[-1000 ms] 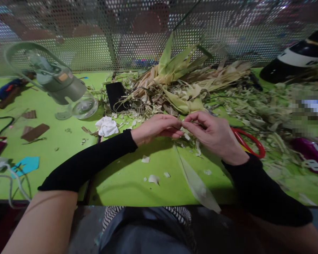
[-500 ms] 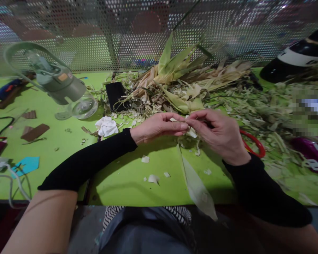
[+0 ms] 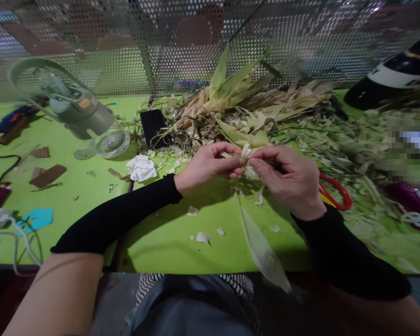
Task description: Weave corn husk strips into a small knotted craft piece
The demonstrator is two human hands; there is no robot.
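My left hand [image 3: 215,165] and my right hand [image 3: 289,177] meet above the green table, fingertips pinched together. Between them sticks up a pale strip of corn husk [image 3: 245,150]; its lower part is hidden by my fingers. Below the hands a long, pale corn husk leaf [image 3: 262,247] lies with its tip over the table's front edge. Small husk scraps [image 3: 203,237] are scattered left of it. Just behind my hands rests a heap of dry and green corn husks [image 3: 227,95]. Partly behind my right wrist are red-handled scissors [image 3: 341,193].
A clear bottle with a grey-green lid [image 3: 82,109] stands at left, near a black phone-like object [image 3: 153,126] and a crumpled white tissue [image 3: 142,168]. A blue glue gun [image 3: 12,119] lies far left. At right are a dark bottle [image 3: 364,88] and a purple object [image 3: 408,198]. Perforated metal mesh [image 3: 126,60] lines the back.
The pale husk strip now stands up more between my fingertips. My left fingers have shifted slightly; both hands stay in nearly the same place.
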